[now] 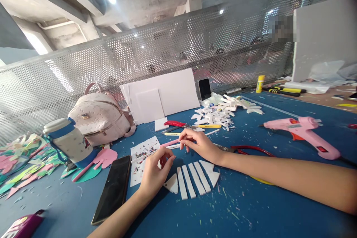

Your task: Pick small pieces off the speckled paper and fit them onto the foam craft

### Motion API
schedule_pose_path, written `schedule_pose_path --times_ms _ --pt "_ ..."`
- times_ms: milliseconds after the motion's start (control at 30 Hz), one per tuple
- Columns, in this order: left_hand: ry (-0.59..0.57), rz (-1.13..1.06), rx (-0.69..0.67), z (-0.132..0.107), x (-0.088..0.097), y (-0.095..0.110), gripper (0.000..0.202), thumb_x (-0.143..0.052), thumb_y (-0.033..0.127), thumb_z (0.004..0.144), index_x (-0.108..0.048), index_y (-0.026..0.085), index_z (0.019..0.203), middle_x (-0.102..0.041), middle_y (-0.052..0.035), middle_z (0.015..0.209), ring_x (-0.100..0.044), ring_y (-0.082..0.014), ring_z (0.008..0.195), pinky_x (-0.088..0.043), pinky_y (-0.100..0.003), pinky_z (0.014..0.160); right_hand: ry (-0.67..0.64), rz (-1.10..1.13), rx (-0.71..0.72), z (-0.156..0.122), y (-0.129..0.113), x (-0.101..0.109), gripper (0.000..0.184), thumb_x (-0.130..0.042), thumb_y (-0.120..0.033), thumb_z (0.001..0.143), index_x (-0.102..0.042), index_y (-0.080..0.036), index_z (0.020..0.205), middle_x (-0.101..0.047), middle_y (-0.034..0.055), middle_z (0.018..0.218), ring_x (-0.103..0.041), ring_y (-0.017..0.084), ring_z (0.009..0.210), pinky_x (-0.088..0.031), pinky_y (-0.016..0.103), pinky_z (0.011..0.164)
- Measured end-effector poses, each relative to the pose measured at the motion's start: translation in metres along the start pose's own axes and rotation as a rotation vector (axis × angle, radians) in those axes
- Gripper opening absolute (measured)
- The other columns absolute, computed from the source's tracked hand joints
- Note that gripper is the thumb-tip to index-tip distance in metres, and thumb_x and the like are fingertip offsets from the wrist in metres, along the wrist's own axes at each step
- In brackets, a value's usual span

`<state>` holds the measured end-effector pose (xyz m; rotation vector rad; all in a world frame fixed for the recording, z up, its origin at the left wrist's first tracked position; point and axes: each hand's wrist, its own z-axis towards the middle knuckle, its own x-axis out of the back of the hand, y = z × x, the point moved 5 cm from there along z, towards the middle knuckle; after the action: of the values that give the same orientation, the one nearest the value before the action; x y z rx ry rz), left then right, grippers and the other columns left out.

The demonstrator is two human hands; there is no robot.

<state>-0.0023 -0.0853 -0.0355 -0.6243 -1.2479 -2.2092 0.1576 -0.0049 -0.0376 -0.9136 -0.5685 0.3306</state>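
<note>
Narrow white foam-like strips (189, 182) are laid lengthwise toward the near edge of the blue table (259, 214), edgeward of the closer left hand (156, 169) and separate right hand (199, 144), both loosely curled, any grip indiscernible.

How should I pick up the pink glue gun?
Probably best by its handle, coming from the right with your right hand. The pink glue gun lies with that handle slanting right and toward you, while its nozzle points left, so your fingers would stay away from the tip.
</note>
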Motion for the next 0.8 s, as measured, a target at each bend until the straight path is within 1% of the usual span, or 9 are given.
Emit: schedule_pose_path --times_ms 233,400,567,633,800 --pt "-0.003 -0.001 0.000 -0.0003 -0.0001 -0.0004 0.013 -0.053 0.025 0.092 -0.057 0.020 0.081 -0.059 0.0020 0.070 -0.046 -0.0108 0.058 -0.039 -0.022 0.060 0.008 0.008 0.003 0.0001 0.0016 0.0000 0.023 -0.052 -0.041 0.097 -0.055 -0.019 0.092 -0.065 -0.0007 0.074 -0.056 0.011 0.059 -0.048 0.026 0.061" --pt "0.002 -0.001 -0.001 -0.0002 0.0006 0.0022 0.013 -0.053 0.024 0.091 -0.057 0.020 0.079 -0.059 0.0023 0.069 -0.047 -0.0106 0.058 -0.039 -0.022 0.059 0.013 -0.084 -0.001 -0.0015 0.0008 0.0020 0.031 -0.047 -0.044 0.100 -0.056 -0.019 0.084 -0.063 -0.0003 0.073 -0.054 0.012 0.061 -0.043 0.025 0.059" --pt "-0.007 -0.011 0.005 -0.0006 0.0006 0.0008 0.012 -0.053 0.024 0.091 -0.057 0.020 0.080 -0.059 0.0023 0.070 -0.047 -0.0108 0.060 -0.038 -0.022 0.060 0.028 -0.207 0.033 -0.0020 -0.0023 0.0036 0.044 -0.043 -0.044 0.102 -0.055 -0.018 0.069 -0.058 -0.0004 0.068 -0.053 0.012 0.061 -0.040 0.027 0.064" --pt "-0.009 -0.011 0.007 -0.0006 0.0004 0.0002 0.012 -0.053 0.024 0.091 -0.057 0.020 0.081 -0.059 0.0024 0.069 -0.047 -0.0109 0.060 -0.038 -0.022 0.060 0.037 -0.211 0.035 -0.0019 -0.0037 0.0038 0.042 -0.043 -0.043 0.101 -0.053 -0.018 0.070 -0.057 -0.0008 0.068 -0.052 0.012 0.061 -0.039 0.027 0.063" --pt "-0.009 -0.011 0.005 -0.0001 0.0000 0.0008 0.014 -0.053 0.025 0.092 -0.057 0.019 0.080 -0.059 0.0023 0.071 -0.046 -0.0106 0.060 -0.038 -0.022 0.061 0.065 -0.151 0.037 -0.0018 -0.0049 0.0044 0.025 -0.045 -0.038 0.101 -0.051 -0.020 0.084 -0.057 -0.0019 0.072 -0.052 0.012 0.063 -0.040 0.025 0.060"
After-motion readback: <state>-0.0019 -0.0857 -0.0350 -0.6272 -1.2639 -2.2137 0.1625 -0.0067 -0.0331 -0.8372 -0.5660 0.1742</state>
